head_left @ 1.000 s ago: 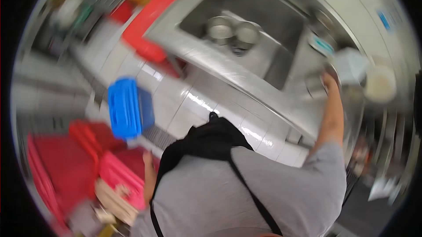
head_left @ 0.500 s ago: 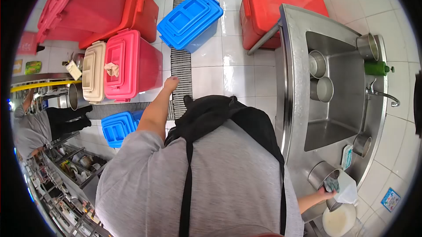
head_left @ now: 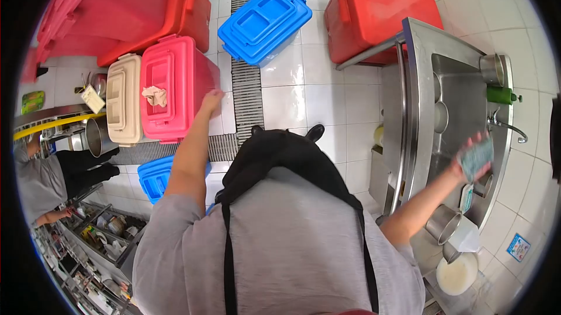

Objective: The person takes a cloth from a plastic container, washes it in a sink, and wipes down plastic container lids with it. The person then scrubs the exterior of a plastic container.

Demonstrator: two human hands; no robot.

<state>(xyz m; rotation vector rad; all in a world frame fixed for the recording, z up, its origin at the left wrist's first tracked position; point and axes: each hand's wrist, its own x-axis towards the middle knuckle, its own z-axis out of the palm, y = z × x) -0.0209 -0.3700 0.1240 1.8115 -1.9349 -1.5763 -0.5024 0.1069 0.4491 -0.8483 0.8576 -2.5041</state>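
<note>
My right hand is over the front part of the steel sink, close to the faucet. It grips a grey-green scouring pad, with fingertips showing past the pad's edges. Below the hand a small steel pot is partly hidden, and a brush lies beside it on the sink's edge. On my other side, my left hand hangs beside the pink lidded bin. Its fingers look loosely curled, with nothing visible in them.
Steel pots, a white jug and a white bucket stand at the sink's near end. A blue lidded bin and red bins stand on the tiled floor. Another person is at far left.
My right hand has moved from the pots near the jug up to the sink basin, carrying the scouring pad. My left hand has swung left towards the pink bin. The view has shifted.
</note>
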